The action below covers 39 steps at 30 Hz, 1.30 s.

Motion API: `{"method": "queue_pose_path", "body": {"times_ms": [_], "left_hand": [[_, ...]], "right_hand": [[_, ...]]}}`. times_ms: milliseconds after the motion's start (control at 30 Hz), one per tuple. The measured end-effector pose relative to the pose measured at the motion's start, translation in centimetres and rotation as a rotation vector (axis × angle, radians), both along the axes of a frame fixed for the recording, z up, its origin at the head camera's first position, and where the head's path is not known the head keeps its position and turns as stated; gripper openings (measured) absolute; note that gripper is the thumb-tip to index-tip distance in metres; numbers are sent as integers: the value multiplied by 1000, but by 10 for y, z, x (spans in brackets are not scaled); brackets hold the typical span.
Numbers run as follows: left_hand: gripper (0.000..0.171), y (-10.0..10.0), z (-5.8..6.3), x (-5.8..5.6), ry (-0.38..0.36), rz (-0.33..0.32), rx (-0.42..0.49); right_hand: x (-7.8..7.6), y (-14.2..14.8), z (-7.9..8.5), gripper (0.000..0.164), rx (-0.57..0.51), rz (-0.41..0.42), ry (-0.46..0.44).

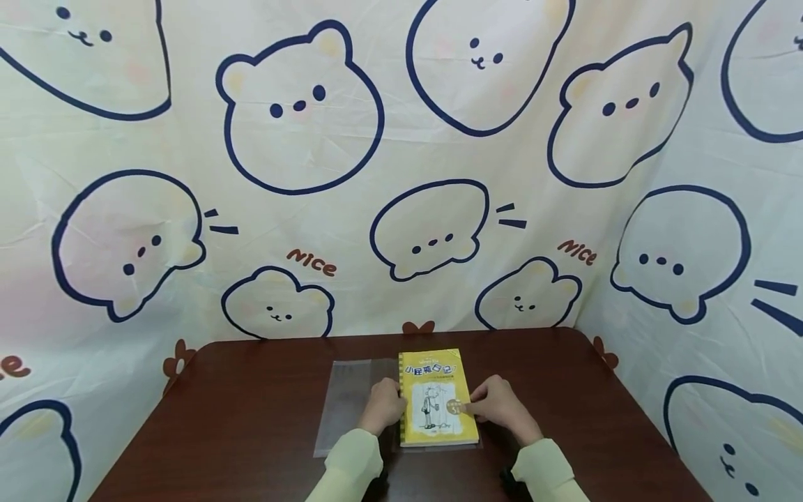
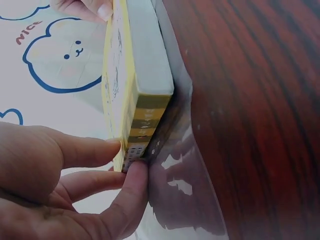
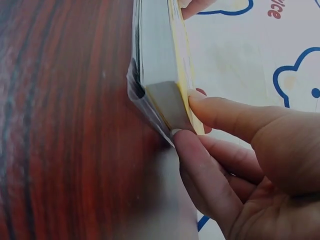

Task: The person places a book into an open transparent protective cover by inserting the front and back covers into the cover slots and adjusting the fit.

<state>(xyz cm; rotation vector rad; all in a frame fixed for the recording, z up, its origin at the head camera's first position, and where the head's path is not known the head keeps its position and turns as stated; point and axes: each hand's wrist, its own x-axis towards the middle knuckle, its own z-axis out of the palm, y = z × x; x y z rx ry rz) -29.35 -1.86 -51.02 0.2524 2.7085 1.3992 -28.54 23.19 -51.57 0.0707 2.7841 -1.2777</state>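
A thick yellow paperback book (image 1: pixel 436 376) lies face up on the table with a line drawing on its front cover. My left hand (image 1: pixel 384 406) holds the book's spine edge, its thumb on the front cover and its fingers at the striped spine (image 2: pixel 145 117). Along the opposite edge my right hand (image 1: pixel 498 406) pinches the book, thumb on the cover and fingertips against the page edges (image 3: pixel 167 97). A clear plastic book cover (image 1: pixel 343 397) spreads out to the left of the book, and part of it shows beneath the book too.
The dark brown wooden table (image 1: pixel 251 418) has its back edge against a pale cloth backdrop (image 1: pixel 301 230) printed with blue-outlined bear faces. The cloth continues down the left and right sides of the table.
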Motion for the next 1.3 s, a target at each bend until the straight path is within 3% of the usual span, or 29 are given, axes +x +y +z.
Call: {"method": "queue_pose_path", "body": {"times_ms": [267,400,567,667,833,1067,1300], "left_hand": [[12,3,1,2,91,-13,-73],[2,2,4,5,99,-33,-72],[31,-10,14,10,114,-97,-24],[46,-25,25,14,151,-111,-78],[53,-53,33,13,189,-104,-177],[81,-80,18,11,59,-187,-197],[80,-90,4,7,-50,-253,-172]], "right_hand": [[2,-3,2,24,22,5,9],[2,-5,1,24,53,3,11],[3,-8,2,22,87,-9,12],[4,-8,5,20,94,-15,15],[5,-8,14,17,86,-33,37],[5,-10,22,18,101,-52,63],[5,-13,24,15,83,-32,102]]}}
